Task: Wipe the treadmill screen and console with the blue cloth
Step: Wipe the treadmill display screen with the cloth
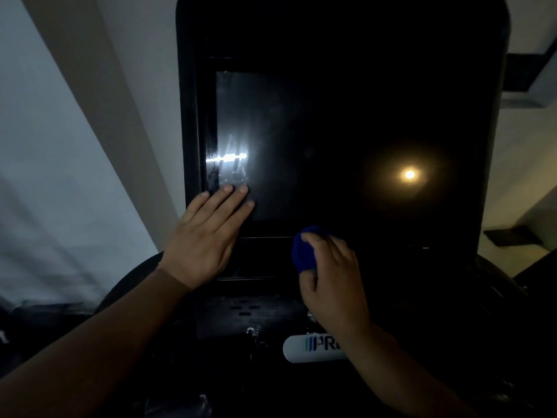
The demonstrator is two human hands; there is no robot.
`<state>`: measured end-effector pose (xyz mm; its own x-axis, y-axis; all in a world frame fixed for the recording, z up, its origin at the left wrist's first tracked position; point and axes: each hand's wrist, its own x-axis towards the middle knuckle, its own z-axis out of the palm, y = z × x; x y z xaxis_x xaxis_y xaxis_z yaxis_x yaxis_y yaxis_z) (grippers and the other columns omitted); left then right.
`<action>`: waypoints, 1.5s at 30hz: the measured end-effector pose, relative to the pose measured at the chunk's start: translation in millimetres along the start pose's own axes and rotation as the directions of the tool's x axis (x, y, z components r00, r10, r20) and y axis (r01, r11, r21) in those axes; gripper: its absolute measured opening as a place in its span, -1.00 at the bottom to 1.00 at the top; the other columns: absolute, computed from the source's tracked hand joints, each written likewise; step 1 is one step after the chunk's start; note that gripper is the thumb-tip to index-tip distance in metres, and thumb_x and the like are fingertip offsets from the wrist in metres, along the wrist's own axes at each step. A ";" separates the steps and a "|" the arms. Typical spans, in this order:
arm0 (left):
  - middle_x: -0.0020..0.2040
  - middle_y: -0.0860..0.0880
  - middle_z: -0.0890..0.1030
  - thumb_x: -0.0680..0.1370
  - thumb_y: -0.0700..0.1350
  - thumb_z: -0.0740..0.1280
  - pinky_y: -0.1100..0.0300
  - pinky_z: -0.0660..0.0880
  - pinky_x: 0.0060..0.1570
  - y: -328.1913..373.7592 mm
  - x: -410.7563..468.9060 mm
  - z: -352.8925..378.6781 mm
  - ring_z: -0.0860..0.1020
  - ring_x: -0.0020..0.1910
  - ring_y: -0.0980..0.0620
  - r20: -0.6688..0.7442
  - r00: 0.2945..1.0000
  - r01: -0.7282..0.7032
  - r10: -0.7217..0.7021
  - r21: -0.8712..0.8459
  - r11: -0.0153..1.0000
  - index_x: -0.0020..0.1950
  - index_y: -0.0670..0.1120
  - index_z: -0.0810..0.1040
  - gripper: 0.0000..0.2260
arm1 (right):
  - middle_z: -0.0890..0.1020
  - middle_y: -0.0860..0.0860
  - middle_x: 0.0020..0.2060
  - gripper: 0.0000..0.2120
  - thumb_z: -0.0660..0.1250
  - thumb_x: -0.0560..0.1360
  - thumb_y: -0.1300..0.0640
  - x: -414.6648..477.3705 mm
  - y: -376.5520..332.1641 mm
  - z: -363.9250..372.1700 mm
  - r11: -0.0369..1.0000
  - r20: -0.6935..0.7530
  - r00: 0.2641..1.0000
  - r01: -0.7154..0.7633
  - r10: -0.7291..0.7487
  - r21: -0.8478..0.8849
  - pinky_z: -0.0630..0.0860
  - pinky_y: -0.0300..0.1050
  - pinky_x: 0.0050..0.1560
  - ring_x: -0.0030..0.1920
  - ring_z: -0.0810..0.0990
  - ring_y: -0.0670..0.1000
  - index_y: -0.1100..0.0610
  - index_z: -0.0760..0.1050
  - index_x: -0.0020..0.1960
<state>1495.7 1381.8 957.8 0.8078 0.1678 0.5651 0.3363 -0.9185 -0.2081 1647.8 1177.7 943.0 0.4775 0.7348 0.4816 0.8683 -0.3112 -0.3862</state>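
Note:
The dark treadmill screen (pixel 301 140) fills the middle of the head view, set in a black console (pixel 470 146). My left hand (pixel 208 236) lies flat with straight fingers on the screen's lower left corner and the frame below it. My right hand (pixel 334 279) grips a bunched blue cloth (pixel 303 251) against the console strip just under the screen's bottom edge. Smears show on the glass where a white light reflects at the left.
A round yellow lamp reflection (pixel 409 174) glows on the right of the screen. A white label (pixel 310 348) with dark letters sits low on the console. Pale walls lie left (pixel 60 146) and right. Dark curved handrails flank the console base.

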 end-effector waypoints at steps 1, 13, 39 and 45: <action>0.59 -0.10 0.23 0.63 -0.10 0.12 -0.09 0.11 0.52 -0.3 0.1 0.0 0.17 0.58 -0.11 0.000 1.000 -0.001 0.001 -0.003 1.000 0.57 -0.09 0.28 -0.52 | 0.54 0.01 0.27 -0.46 0.21 0.39 0.14 -0.7 -2.9 1.6 1.000 0.004 1.000 0.000 0.000 -0.005 0.38 0.06 0.30 0.31 0.34 0.02 0.04 0.34 0.37; 0.58 -0.11 0.24 0.64 -0.10 0.14 -0.07 0.08 0.53 -1.5 0.6 -1.4 0.18 0.57 -0.11 -0.026 1.000 -0.017 0.016 -0.030 0.999 0.55 -0.10 0.31 -0.54 | 0.55 -0.06 0.25 -0.45 0.11 0.38 0.08 7.3 -56.8 20.2 0.992 0.117 0.987 0.115 -0.108 -0.048 0.41 0.04 0.24 0.33 0.40 0.04 0.01 0.33 0.38; 0.59 -0.10 0.23 0.57 -0.10 0.16 -0.08 0.07 0.53 -1.0 1.7 -3.9 0.19 0.57 -0.12 0.006 1.000 -0.012 0.012 -0.026 1.000 0.55 -0.10 0.32 -0.49 | 0.50 -0.10 -0.07 -0.92 0.36 0.49 -0.04 36.6 -25.2 -4.9 0.982 -0.047 0.984 -0.173 0.170 -0.075 0.41 -0.03 0.02 0.00 0.46 -0.02 -0.04 0.54 -0.10; 0.58 -0.12 0.25 0.55 -0.12 0.17 -0.10 0.10 0.51 0.2 1.5 -3.5 0.22 0.56 -0.14 0.003 1.000 -0.014 0.014 -0.029 0.999 0.54 -0.11 0.34 -0.47 | 0.55 -0.01 -0.12 -0.96 0.37 0.46 0.09 36.5 -40.8 10.9 0.986 -0.096 0.981 -0.168 0.168 0.000 0.50 0.05 -0.07 -0.06 0.52 0.07 0.03 0.59 -0.11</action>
<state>1495.4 1380.6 961.4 0.8137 0.1561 0.5599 0.3112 -0.9306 -0.1929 1628.4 1223.8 967.8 0.6270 0.6110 0.4832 0.7755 -0.4305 -0.4619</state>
